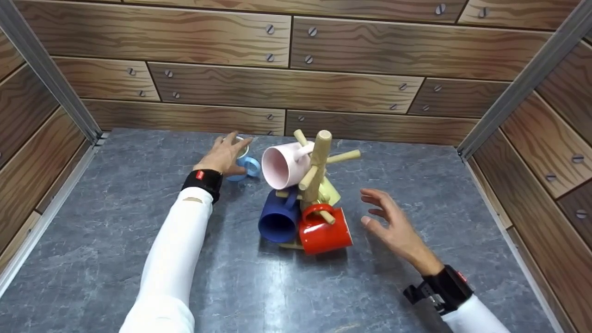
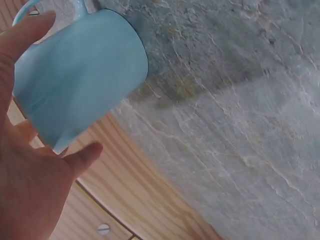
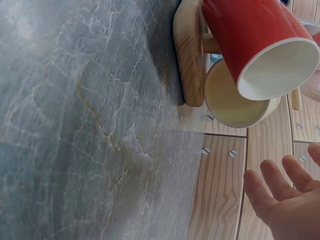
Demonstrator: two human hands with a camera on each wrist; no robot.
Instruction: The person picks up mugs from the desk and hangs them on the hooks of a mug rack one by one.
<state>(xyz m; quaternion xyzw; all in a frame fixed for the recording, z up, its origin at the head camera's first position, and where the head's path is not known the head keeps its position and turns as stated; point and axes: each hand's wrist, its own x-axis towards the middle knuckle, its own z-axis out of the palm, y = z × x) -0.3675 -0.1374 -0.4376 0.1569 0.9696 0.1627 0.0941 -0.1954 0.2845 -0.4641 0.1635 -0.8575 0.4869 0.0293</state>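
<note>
A light blue mug (image 2: 85, 75) stands upright on the grey table, left of a wooden mug tree (image 1: 319, 162). Over its rim my left hand (image 1: 224, 155) is spread, thumb toward the handle side and fingers straight past the far side. On the tree hang a pink mug (image 1: 284, 164), a dark blue mug (image 1: 280, 215), a red mug (image 1: 326, 233) and a pale yellow mug (image 1: 329, 190), the last partly hidden. My right hand (image 1: 391, 226) hovers right of the red mug, fingers loosely bent and holding nothing; in the right wrist view its fingers (image 3: 275, 182) are apart from the mugs.
Wood-patterned panels form the back wall (image 1: 222, 83), left wall (image 1: 27, 129) and right wall (image 1: 550, 152) around the marbled table (image 1: 231, 296). The tree's wooden base (image 3: 190, 55) sits under the mugs, and a bare peg (image 1: 344, 156) sticks out at its right.
</note>
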